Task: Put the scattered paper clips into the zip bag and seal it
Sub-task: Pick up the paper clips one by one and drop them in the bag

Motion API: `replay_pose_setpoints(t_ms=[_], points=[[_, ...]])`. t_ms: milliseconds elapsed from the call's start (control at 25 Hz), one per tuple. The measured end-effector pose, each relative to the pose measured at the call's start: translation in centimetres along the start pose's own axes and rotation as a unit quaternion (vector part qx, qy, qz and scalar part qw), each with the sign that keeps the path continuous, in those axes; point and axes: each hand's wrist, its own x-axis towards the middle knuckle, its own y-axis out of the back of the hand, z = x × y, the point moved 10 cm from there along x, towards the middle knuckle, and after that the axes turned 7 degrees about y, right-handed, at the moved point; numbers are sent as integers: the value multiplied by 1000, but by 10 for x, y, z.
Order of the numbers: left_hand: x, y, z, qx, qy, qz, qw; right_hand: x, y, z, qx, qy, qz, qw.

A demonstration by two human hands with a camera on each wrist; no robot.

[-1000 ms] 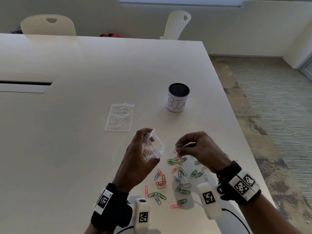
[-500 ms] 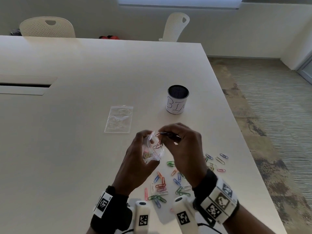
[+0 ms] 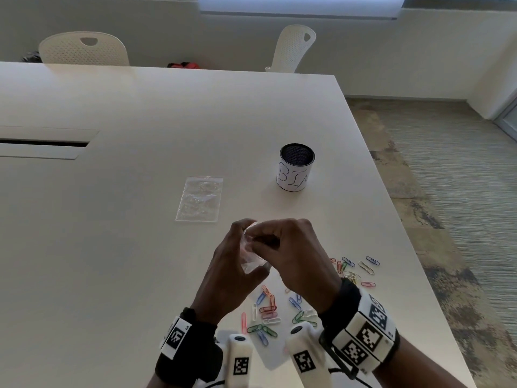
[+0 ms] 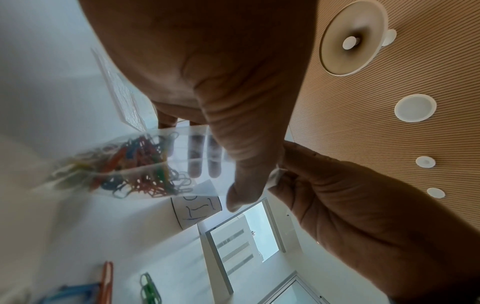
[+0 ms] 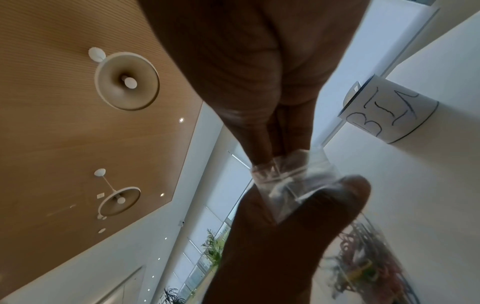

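My left hand holds a small clear zip bag above the table, thumb on one face and fingers behind it. Coloured paper clips fill the bag's lower part. My right hand pinches the bag's top edge between thumb and fingers. The bag's mouth is hidden between the two hands in the head view. Several loose paper clips lie on the table under my wrists, and another small cluster lies to the right.
A second flat zip bag lies further out on the white table. A black mesh cup labelled BIN stands beyond my hands. The table's right edge is near the right cluster. Two chairs stand at the far side.
My right hand lifted from the clip pile, went left to the bag's mouth with clips, and now pinches the bag's top edge. The left hand kept holding the bag.
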Motion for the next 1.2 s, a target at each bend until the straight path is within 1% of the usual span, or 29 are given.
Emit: replay_pose_setpoints(t_ms=[160,240,280,360,440,520,600,680,800,880,960,1080,1160,1200], points=[[5,-1,-1,12,-3,19,1000,5,11,-6,16,21,-9,1000],[6,-4,-1,22,-18,22,999,1,32,1,-3,17,8,1000],[7,-6,-1,25,-26,22,999,-3,46,11,-18,1,20,1000],[7,-8,-1,22,-32,21,999,-20,77,45,-61,-50,43,996],[7,-10,-1,20,-36,17,999,-45,106,89,-136,-122,50,982],[7,-10,0,18,-39,17,999,-72,127,130,-216,-201,46,955],[6,-8,0,21,-38,22,999,-95,140,160,-274,-258,34,926],[5,-7,0,27,-35,24,999,-108,138,177,-301,-281,10,911],[5,-6,0,32,-35,19,999,-118,124,181,-307,-288,-9,907],[5,-5,0,35,-36,20,999,-118,108,172,-305,-275,-19,912],[5,-4,0,39,-39,22,998,-116,88,159,-279,-261,-33,923],[5,-3,0,38,-38,25,998,-109,66,141,-193,-240,-49,950],[4,-3,1,39,-39,22,998,-109,66,136,-174,-252,-73,949],[3,-3,1,40,-39,21,998,-112,67,137,-191,-265,-100,940]])
